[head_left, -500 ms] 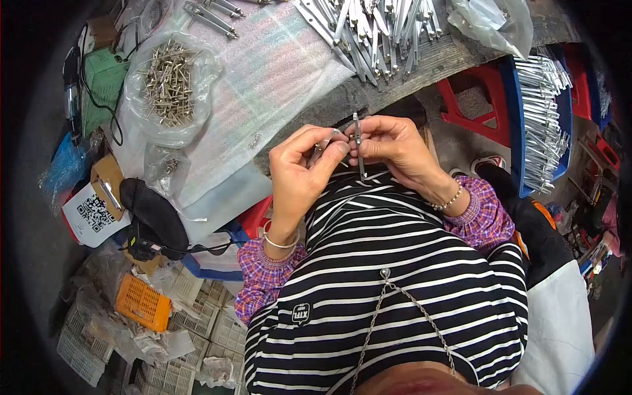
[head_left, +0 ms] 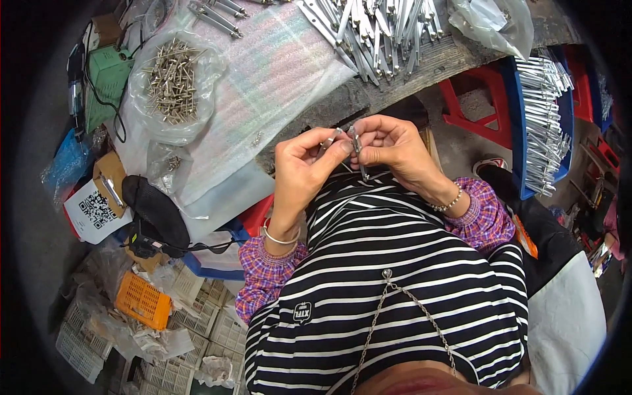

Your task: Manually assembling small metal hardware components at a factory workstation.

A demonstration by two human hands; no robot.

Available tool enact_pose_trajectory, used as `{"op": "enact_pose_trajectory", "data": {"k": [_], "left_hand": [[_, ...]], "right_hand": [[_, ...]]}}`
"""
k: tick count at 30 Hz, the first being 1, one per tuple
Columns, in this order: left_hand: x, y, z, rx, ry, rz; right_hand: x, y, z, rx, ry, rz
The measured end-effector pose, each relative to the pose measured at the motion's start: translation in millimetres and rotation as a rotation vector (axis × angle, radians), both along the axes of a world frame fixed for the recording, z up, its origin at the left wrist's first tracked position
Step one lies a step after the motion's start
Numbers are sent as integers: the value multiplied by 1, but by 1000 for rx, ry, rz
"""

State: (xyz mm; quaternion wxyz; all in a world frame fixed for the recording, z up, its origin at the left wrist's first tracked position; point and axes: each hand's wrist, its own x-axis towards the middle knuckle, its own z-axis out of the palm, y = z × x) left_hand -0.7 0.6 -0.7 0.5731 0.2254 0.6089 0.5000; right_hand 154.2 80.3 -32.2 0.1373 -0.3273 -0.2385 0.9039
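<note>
Close in front of my body, my two hands almost meet. My right hand [head_left: 400,153] pinches a narrow metal bar [head_left: 364,172] between thumb and fingers, its lower end pointing toward my striped apron. Between the thumb and forefinger of my left hand [head_left: 299,168] is a small shiny metal piece [head_left: 332,137], held right beside the bar's upper end. Fingers cover much of it, so its exact kind is hidden. Whether the two parts touch I cannot tell.
Loose metal bars [head_left: 378,36] lie piled on the worn table edge. To the left, a plastic bag [head_left: 207,108] holds many pin-like metal fasteners [head_left: 172,85], with a smaller bag [head_left: 164,170] beside it. A blue bin [head_left: 517,125] of metal bars and a red stool [head_left: 484,105] stand right.
The bar in my right hand has tilted, its upper end leaning left and toward me. My left hand has shifted slightly, with the small metal piece still in its pinch.
</note>
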Motion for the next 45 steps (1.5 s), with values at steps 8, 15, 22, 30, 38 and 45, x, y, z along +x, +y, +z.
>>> {"op": "enact_pose_trajectory", "data": {"k": [8, 15, 22, 30, 38, 45], "left_hand": [[5, -1, -1, 9, 14, 43], [5, -3, -2, 62, 320, -50], [8, -1, 0, 171, 571, -66], [10, -1, -6, 166, 546, -4], [8, -4, -6, 102, 376, -35], [8, -4, -10, 177, 435, -31]], "right_hand": [[-1, -2, -1, -95, 35, -11], [-1, -1, -1, -140, 20, 6], [0, -4, 0, -155, 5, 11], [5, -4, -9, -137, 19, 23], [5, 0, -10, -59, 45, -29], [6, 2, -4, -85, -11, 16]]}}
